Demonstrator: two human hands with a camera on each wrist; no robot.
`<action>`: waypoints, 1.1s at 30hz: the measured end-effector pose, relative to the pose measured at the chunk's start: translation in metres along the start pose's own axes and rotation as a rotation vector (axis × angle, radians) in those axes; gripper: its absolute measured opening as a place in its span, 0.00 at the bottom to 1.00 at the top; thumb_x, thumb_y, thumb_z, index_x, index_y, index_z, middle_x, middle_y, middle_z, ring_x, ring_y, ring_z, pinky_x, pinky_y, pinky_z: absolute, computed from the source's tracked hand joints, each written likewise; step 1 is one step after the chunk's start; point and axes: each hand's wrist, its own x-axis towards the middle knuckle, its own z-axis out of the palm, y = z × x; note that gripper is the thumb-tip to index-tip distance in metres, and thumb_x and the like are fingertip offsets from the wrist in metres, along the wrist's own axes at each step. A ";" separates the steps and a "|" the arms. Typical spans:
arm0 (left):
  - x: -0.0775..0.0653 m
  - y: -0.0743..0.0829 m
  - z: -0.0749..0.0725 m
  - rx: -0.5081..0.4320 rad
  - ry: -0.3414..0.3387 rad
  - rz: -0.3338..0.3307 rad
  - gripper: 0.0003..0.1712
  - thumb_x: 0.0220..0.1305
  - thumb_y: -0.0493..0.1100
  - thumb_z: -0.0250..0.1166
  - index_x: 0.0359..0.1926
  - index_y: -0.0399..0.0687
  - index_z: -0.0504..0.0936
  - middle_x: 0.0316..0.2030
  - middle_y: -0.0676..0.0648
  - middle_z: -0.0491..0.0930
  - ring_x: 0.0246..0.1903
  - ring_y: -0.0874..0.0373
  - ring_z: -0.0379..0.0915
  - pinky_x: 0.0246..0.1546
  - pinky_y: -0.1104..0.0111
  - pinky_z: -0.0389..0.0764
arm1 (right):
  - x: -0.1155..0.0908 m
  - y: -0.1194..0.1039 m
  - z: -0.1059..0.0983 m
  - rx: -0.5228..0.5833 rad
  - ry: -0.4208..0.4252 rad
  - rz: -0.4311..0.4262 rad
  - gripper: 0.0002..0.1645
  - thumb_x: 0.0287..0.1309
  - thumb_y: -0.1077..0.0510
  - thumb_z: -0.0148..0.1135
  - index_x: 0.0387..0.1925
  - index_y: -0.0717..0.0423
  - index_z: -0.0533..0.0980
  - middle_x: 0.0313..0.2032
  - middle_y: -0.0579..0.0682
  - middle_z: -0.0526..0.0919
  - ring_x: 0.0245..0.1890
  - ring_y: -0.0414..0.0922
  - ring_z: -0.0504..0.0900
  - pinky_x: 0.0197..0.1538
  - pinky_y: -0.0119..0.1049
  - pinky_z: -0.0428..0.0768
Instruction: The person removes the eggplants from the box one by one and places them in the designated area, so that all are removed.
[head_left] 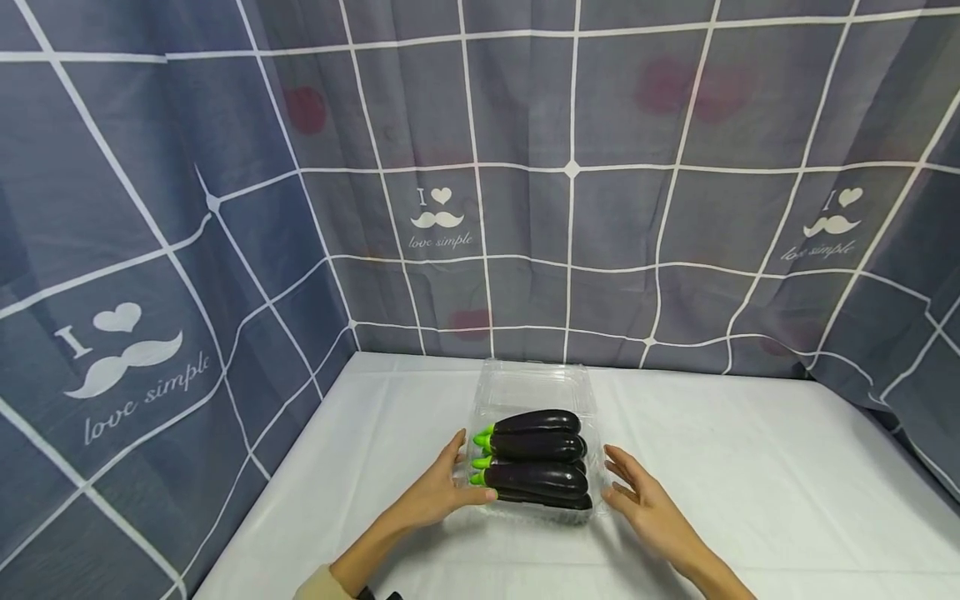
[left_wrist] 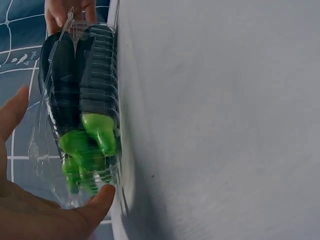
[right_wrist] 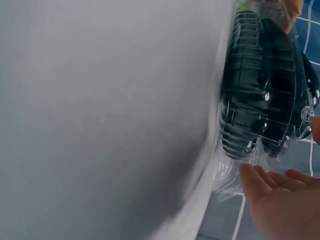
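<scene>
Several dark purple eggplants (head_left: 536,479) with bright green stems lie side by side in a clear plastic clamshell box (head_left: 534,387). Its lid is raised toward the back in the head view. My left hand (head_left: 435,496) is at the box's left side, by the stem ends, with thumb and fingers spread. On the opposite side my right hand (head_left: 648,508) has its fingers extended at the box's right edge. The right wrist view shows those fingertips (right_wrist: 247,172) beside the ribbed plastic wall; whether they touch it, I cannot tell.
A white cloth covers the table (head_left: 405,400) under the box. Behind it hangs a grey checked curtain (head_left: 525,217), which continues as a blue-grey wall along the left (head_left: 150,250) and right sides.
</scene>
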 end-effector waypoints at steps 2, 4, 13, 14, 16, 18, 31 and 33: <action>0.001 0.001 0.000 0.017 -0.012 0.005 0.66 0.58 0.56 0.72 0.78 0.40 0.33 0.72 0.27 0.47 0.64 0.26 0.58 0.56 0.39 0.69 | 0.002 -0.004 0.000 -0.031 0.022 -0.016 0.35 0.67 0.63 0.58 0.71 0.68 0.57 0.68 0.69 0.62 0.69 0.65 0.60 0.66 0.50 0.62; 0.003 0.001 -0.001 0.023 -0.027 0.015 0.67 0.58 0.55 0.73 0.77 0.40 0.32 0.72 0.26 0.46 0.64 0.25 0.57 0.56 0.40 0.69 | 0.006 -0.008 -0.001 -0.071 0.038 -0.029 0.35 0.68 0.62 0.58 0.71 0.67 0.58 0.68 0.68 0.62 0.69 0.66 0.60 0.67 0.51 0.59; 0.015 -0.002 -0.003 0.059 -0.051 0.051 0.69 0.55 0.50 0.76 0.77 0.35 0.32 0.74 0.29 0.38 0.71 0.32 0.45 0.63 0.40 0.60 | 0.043 -0.040 -0.014 -0.123 0.037 -0.168 0.26 0.69 0.60 0.58 0.64 0.66 0.69 0.64 0.62 0.71 0.68 0.61 0.64 0.68 0.48 0.60; 0.015 -0.003 -0.003 0.060 -0.050 0.048 0.69 0.55 0.50 0.76 0.76 0.35 0.32 0.75 0.29 0.37 0.71 0.32 0.44 0.63 0.40 0.58 | 0.048 -0.044 -0.015 -0.126 0.026 -0.184 0.25 0.69 0.60 0.58 0.63 0.66 0.70 0.63 0.62 0.73 0.67 0.61 0.65 0.68 0.48 0.60; 0.015 -0.005 -0.002 0.057 -0.052 0.044 0.69 0.55 0.50 0.76 0.76 0.34 0.32 0.75 0.30 0.36 0.71 0.31 0.43 0.64 0.39 0.57 | 0.059 -0.051 -0.015 -0.130 -0.004 -0.205 0.24 0.69 0.60 0.59 0.62 0.65 0.72 0.62 0.61 0.74 0.67 0.59 0.66 0.68 0.47 0.61; 0.015 -0.007 -0.002 0.047 -0.060 0.040 0.70 0.55 0.50 0.76 0.77 0.35 0.31 0.75 0.31 0.36 0.72 0.32 0.43 0.64 0.40 0.58 | 0.070 -0.057 -0.014 -0.140 -0.037 -0.224 0.23 0.68 0.60 0.60 0.61 0.65 0.73 0.61 0.60 0.75 0.67 0.58 0.67 0.68 0.48 0.61; 0.013 -0.010 0.000 0.044 -0.041 0.020 0.71 0.54 0.52 0.77 0.77 0.36 0.32 0.75 0.31 0.39 0.71 0.32 0.45 0.64 0.40 0.58 | 0.125 -0.058 0.008 -0.185 -0.178 -0.149 0.26 0.65 0.55 0.63 0.59 0.66 0.75 0.60 0.62 0.76 0.66 0.61 0.67 0.68 0.58 0.59; 0.013 -0.011 0.000 0.041 -0.035 0.024 0.71 0.54 0.52 0.77 0.77 0.35 0.32 0.75 0.32 0.38 0.72 0.34 0.44 0.65 0.40 0.56 | 0.129 -0.055 0.010 -0.191 -0.194 -0.125 0.27 0.65 0.55 0.64 0.60 0.67 0.74 0.60 0.62 0.76 0.65 0.62 0.67 0.66 0.58 0.62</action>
